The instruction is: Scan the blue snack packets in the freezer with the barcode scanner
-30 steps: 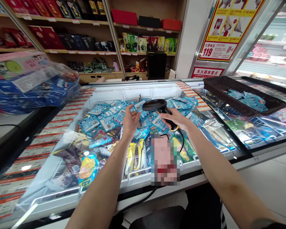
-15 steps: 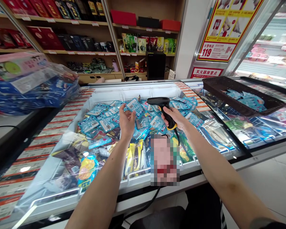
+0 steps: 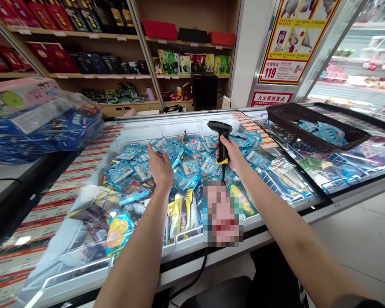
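Swung right, black-and-yellow plastic scanner, right grip clasping it; flat blue packet lies toward white freezer's back edge from nearer left grip, hold unclear.

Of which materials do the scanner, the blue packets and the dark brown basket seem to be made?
Scanner: probably hard plastic, satin black with yellow trim, by its smooth moulded shape.
Blue packets: likely glossy plastic film, since they crease and glint.
Dark brown basket: perhaps matte plastic or wicker; its textured wall leaves this open.
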Demonstrator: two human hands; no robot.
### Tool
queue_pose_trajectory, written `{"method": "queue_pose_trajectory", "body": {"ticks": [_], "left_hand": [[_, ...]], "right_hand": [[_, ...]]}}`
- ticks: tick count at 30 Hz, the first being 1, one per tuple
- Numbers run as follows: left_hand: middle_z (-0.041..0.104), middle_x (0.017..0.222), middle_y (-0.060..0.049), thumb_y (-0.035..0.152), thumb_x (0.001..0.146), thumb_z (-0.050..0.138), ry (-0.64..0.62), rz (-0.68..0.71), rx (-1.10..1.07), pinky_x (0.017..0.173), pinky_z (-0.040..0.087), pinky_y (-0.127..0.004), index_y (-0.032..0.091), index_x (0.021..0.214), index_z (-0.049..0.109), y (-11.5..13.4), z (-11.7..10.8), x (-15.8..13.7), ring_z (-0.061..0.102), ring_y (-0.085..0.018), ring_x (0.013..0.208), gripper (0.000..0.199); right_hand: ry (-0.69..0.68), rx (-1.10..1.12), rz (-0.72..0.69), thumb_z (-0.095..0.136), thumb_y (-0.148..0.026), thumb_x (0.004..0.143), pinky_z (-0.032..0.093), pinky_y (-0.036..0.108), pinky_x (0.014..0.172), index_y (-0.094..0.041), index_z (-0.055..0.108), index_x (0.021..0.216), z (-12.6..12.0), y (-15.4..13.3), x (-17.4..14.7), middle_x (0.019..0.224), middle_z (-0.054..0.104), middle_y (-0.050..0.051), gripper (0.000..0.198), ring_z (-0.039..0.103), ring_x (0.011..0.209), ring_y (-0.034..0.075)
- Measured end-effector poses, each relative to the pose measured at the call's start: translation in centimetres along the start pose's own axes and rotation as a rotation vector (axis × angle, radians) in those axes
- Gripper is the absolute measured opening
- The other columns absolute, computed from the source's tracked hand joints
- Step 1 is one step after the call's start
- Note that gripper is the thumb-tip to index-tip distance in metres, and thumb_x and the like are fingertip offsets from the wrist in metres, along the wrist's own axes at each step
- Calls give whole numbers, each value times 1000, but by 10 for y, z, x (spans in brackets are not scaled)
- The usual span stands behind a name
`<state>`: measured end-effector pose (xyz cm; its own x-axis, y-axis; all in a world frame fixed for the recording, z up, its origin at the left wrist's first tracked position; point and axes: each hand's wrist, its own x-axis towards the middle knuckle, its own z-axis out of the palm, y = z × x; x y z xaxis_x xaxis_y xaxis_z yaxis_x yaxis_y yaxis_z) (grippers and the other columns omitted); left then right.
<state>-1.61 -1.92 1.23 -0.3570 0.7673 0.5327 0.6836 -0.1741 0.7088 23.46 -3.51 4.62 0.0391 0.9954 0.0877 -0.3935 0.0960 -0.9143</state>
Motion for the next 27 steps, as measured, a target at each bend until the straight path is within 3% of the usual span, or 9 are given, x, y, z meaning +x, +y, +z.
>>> {"method": "queue_pose_trajectory", "body": {"ticks": [3,6,10,12,15,19,23,27], "left_hand": [[51,131,-24,28,87,54,56,59,124,104,38,-48,7,148,36,7,-6,-3,50,-33,121,67],[37,149,-21,33,87,56,82,165,233,108,29,-55,15,145,44,19,-10,-11,36,-38,134,62],[56,137,-14,42,93,48,-292,510,246,107,29,-52,22,138,53,27,-1,-23,44,-34,129,49],[62,130,-13,47,94,45,-418,560,264,103,33,-52,23,131,59,26,7,-27,50,-34,123,46],[65,119,-13,53,93,44,-431,539,321,98,36,-51,23,119,66,21,14,-30,54,-35,114,45],[63,107,-17,58,90,48,-347,461,376,95,39,-50,18,111,69,17,15,-26,55,-36,109,50],[61,109,-22,58,90,47,-271,301,281,91,44,-46,8,118,60,17,10,-18,57,-36,108,59],[63,108,-19,55,92,45,-267,107,145,82,47,-45,11,128,49,18,6,-16,62,-35,100,57]], "right_hand": [[26,-39,-1,77,-56,72,49,21,38,-21,55,91,2,1,5,74,66,-2,45,57,46,9],[20,-62,-18,77,-55,71,46,20,36,-21,56,88,-2,5,5,72,65,-2,44,55,45,9],[16,-39,-21,73,-58,73,44,20,36,-21,55,85,-7,10,-1,69,63,-3,43,53,44,8],[7,-43,-2,71,-61,74,44,21,37,-21,54,84,-9,10,-2,66,62,-3,44,52,44,8],[-24,-46,40,71,-63,73,43,21,37,-21,53,82,-11,7,-2,62,61,-2,47,51,43,9],[-105,-32,102,71,-63,73,42,22,36,-20,55,79,-16,5,0,60,60,-1,46,51,42,9],[-136,-50,141,72,-61,74,42,21,36,-20,55,78,-18,5,1,64,61,-1,45,51,43,9],[-128,-104,130,73,-61,73,41,21,34,-20,55,79,-14,4,-2,64,60,-2,45,50,42,8]]}}
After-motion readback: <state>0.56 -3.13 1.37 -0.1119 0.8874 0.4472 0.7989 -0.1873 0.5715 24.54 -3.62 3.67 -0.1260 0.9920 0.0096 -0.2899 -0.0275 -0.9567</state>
